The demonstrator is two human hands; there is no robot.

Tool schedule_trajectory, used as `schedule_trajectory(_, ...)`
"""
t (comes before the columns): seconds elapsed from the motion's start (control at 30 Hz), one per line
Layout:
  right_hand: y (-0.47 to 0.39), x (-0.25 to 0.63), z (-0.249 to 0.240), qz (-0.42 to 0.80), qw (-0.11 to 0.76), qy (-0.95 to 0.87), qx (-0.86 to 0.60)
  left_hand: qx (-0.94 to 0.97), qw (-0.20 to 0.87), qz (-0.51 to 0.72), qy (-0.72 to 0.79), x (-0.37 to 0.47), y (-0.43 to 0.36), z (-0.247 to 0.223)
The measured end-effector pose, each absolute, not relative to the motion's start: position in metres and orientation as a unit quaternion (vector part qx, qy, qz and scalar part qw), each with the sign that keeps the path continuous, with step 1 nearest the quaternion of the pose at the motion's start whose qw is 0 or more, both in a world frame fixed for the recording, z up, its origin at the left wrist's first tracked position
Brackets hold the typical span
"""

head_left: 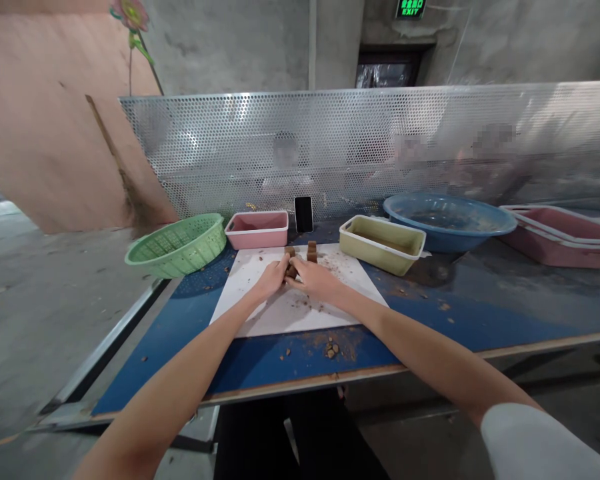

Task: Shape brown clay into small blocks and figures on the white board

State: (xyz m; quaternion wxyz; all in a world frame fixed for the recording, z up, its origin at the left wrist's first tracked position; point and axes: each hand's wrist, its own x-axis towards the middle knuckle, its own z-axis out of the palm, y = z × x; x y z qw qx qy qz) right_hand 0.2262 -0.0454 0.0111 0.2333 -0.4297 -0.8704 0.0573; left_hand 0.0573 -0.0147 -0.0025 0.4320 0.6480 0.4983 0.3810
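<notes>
Both hands meet over the white board on the blue bench: the fingers of the left hand and right hand are grasping a brown lump between them, largely hidden by the grip, so its full shape cannot be told. Just beyond the right hand, on the same board, stands a brown block, perhaps two pieces one on another, with no hand on it. Judging from this, the work is part-way along: the block seems formed and set aside, while the lump is being handled and has not been put down. Crumbs lie scattered over the board, and a small heap of bits sits near the bench's front edge, so tidying appears undone. Behind the board are a pink tray and a phone; to the right, a yellow-green tub. How much either container holds is too unclear to tell, so the amount remaining cannot be judged.
</notes>
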Motion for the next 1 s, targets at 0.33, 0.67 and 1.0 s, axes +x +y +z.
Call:
schedule_trajectory(0.33, -0.039, 0.224, 0.004, 0.029, 0.270, -0.867, -0.418, 0.519, 0.593, 0.383, 0.482, 0.060, -0.018, 0.003)
schedule_trajectory(0.67, -0.043, 0.222, 0.007, -0.007, 0.262, -0.875, -0.406, 0.402, 0.698, 0.361, 0.471, 0.064, -0.012, 0.004)
schedule_trajectory(1.0, -0.030, 0.222, -0.006, -0.112, 0.251, -0.894, -0.354, 0.315, 0.781, 0.331, 0.425, 0.060, -0.006, 0.003)
